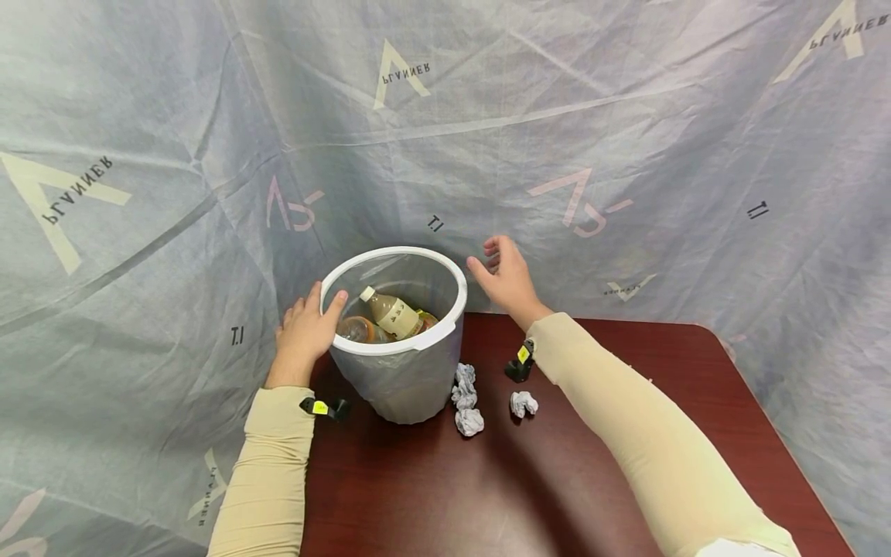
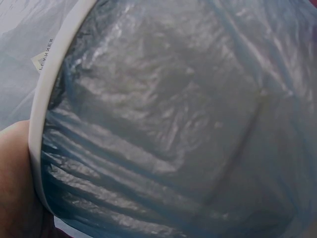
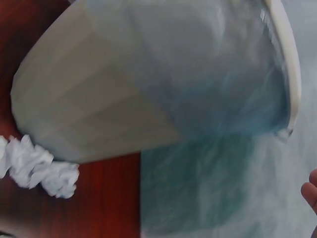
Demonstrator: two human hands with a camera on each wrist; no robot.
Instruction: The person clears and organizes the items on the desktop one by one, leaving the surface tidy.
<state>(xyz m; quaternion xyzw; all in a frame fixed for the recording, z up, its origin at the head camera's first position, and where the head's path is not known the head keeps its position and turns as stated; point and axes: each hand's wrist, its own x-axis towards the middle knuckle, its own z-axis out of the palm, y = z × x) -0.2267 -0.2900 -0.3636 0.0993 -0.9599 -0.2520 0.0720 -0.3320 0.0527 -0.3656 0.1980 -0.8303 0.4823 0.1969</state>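
Note:
A grey trash bin [image 1: 411, 387] with a white rim [image 1: 348, 267] and a thin plastic liner [image 2: 163, 124] stands on the table. Inside lie a bottle [image 1: 395, 316] with a white cap and pale label, and a clear container [image 1: 356, 329] with an orange band. My left hand [image 1: 306, 333] touches the rim's left side, thumb at the edge and the other fingers stretched along the outside. To the right of the rim, my right hand [image 1: 511, 278] hovers with loosely bent fingers and nothing in it. Only its fingertips [image 3: 310, 191] appear in the right wrist view.
Crumpled paper balls [image 1: 469, 422] lie beside the bin's base, and another paper ball [image 1: 524, 404] sits farther right. The dark red table [image 1: 626, 379] has a rounded far corner. A grey printed sheet [image 1: 557, 116] hangs behind and to the left.

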